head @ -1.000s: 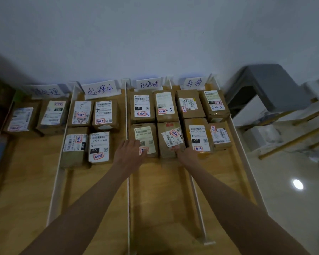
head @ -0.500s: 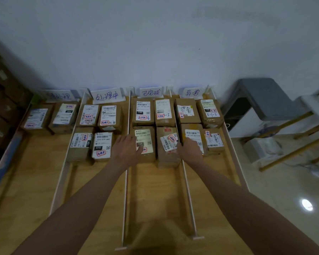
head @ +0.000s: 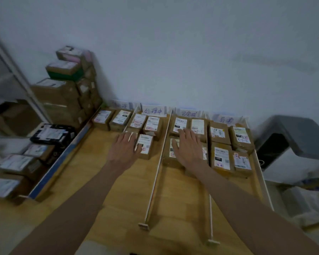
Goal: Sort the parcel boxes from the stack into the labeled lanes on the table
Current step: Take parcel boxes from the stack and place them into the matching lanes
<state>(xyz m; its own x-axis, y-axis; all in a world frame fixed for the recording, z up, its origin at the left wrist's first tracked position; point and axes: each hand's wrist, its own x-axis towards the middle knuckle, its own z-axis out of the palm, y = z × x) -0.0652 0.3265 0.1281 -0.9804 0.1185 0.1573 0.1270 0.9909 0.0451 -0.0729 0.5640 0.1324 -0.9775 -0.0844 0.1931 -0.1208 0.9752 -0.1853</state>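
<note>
Reaching forward over the pale wooden table (head: 92,181), both bare hands have their fingers spread straight and hold nothing. The left hand (head: 124,149) lies flat over a brown cardboard parcel box in the second lane, its fingertips (head: 126,135) at that box's far end. Just beside it at 3 o'clock sits a brown box with a white shipping label and a red-ringed sticker (head: 145,146). The right hand (head: 189,149) hangs over the near brown boxes of the third lane (head: 168,153); whether it touches them cannot be told.

Thin white divider strips (head: 157,172) part the lanes. At 12 o'clock, white paper signs stand against the wall: "处理中" (head: 153,110) in blue pen reads clearly; the next seems to say "已完成" (head: 188,113), and the last (head: 226,119) is too blurred. Labelled boxes fill the far ends of all four lanes, their print unreadable.

At 10 o'clock, off the table's left edge, stands the tall stack of brown parcel boxes (head: 68,92).
</note>
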